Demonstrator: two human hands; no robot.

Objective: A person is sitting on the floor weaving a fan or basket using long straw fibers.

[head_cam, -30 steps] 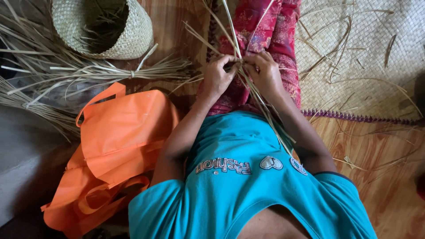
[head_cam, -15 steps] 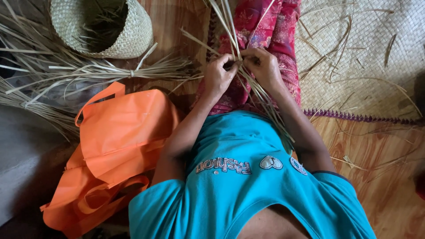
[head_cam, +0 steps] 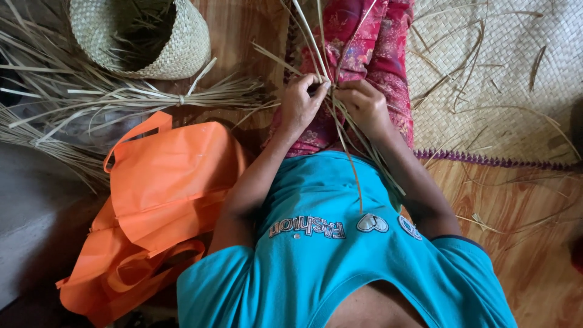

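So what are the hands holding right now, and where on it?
Both the left hand and right hand pinch a bunch of thin dried straw strips at the spot where the strips cross, over the lap.

The strips (head_cam: 316, 42) pinched between the left hand (head_cam: 302, 100) and right hand (head_cam: 362, 103) are pale straw-yellow, the same dry tan as the loose bundle of fibres (head_cam: 121, 100) on the floor. The woven basket (head_cam: 143, 36) is a light beige with a tight checker weave. The cloth over the lap (head_cam: 370, 42) is deep pink-red with a floral print. The shirt (head_cam: 340, 255) is bright turquoise. The tote bag (head_cam: 164, 200) is plain vivid orange. The woven mat (head_cam: 504, 79) is tan, edged in purple.
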